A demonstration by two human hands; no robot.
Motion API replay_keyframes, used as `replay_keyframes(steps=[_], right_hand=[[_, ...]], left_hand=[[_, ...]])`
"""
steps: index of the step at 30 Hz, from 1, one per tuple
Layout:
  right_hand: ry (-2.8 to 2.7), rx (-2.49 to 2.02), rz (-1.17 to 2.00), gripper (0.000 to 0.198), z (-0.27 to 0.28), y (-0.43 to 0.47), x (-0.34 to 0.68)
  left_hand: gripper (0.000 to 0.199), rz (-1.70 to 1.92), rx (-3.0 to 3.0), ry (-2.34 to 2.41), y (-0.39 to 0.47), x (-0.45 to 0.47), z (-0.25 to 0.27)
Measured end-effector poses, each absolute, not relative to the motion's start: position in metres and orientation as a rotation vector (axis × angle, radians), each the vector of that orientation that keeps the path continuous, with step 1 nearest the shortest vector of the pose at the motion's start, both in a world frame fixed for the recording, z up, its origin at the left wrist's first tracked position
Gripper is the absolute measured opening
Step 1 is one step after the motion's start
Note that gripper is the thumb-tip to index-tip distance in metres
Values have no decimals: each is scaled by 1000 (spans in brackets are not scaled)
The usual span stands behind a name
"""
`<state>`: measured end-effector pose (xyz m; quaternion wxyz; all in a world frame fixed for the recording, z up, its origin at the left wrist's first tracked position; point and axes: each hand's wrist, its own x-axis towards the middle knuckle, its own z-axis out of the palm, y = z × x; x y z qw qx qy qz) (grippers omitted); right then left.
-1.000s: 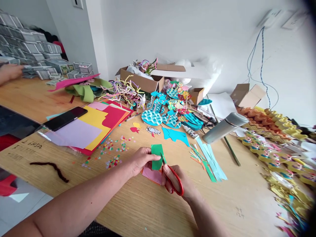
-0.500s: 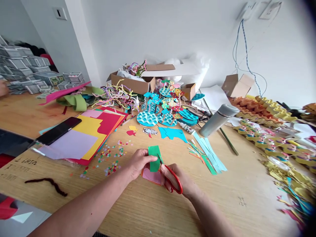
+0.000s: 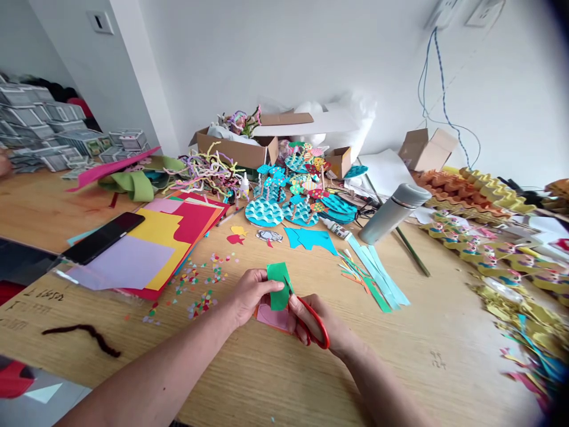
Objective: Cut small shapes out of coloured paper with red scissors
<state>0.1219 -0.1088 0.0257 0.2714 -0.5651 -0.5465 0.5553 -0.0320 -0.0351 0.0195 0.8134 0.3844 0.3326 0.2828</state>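
My left hand pinches a small rectangle of green paper between thumb and fingers, above the table. In my right hand is a pair of scissors with red handles; its dark blades meet the right edge of the green paper. Below the green paper is a pink piece of paper with an orange edge, partly hidden by my hands. A drawn line shows on the pink paper. Beyond my hands lie red and yellow fish-shaped cutouts and a drawn paper figure.
Coloured paper sheets with a black phone lie left, beside scattered paper bits. Blue paper, strips and a leaning grey flask are right. Blue crafts stand behind. A person's hand shows far left.
My view has shifted slightly. Both hands, the green paper and the scissors keep nearly the same position, with the blades still at the paper's right edge.
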Motion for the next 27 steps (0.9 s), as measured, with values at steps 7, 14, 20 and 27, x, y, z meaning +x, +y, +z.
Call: replay_keyframes(steps=[7, 14, 20, 27], right_hand=[[-1445, -1535, 1496, 71, 25, -109, 120], [-1436, -1558, 1486, 72, 28, -110, 119], [-1435, -1573, 1488, 72, 29, -109, 118], [-1429, -1585, 1506, 72, 27, -109, 118]], left_hand=[[29, 605, 844, 715, -34, -32, 18], [29, 606, 859, 719, -34, -33, 17], [28, 601, 875, 719, -34, -33, 17], [27, 637, 874, 740, -34, -32, 20]])
